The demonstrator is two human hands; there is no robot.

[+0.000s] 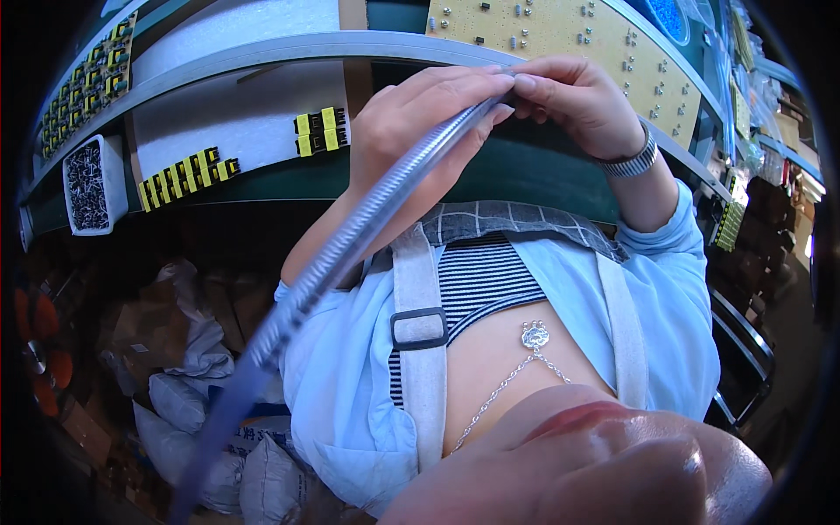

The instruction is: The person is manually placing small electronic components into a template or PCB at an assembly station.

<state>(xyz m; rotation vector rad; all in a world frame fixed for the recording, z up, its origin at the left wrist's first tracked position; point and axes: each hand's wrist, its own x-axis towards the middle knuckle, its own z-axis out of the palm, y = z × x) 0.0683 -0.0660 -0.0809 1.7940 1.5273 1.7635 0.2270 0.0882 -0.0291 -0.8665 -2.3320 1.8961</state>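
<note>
A long, clear plastic tube (pixel 350 236), seemingly filled with a row of small parts, slants from the lower left up to my hands. My left hand (pixel 416 122) is closed around its upper stretch, fingers over the top and thumb below. At the tube's upper end, my right hand (pixel 573 96) pinches with thumb and index finger, touching the left fingertips. Whatever lies between those right fingertips is too small and covered to make out. Both hands are above the bench's near edge, in front of a metal rail (pixel 289 48).
Black-and-yellow transformers (pixel 188 178) stand in rows on a white foam sheet (pixel 254 114). A white bin (pixel 114 188) of small metal parts is at the left. Beyond the rail lies a tan circuit board panel (pixel 560 31); blue beads (pixel 667 16) sit farther right. Stuffed bags (pixel 179 402) lie below.
</note>
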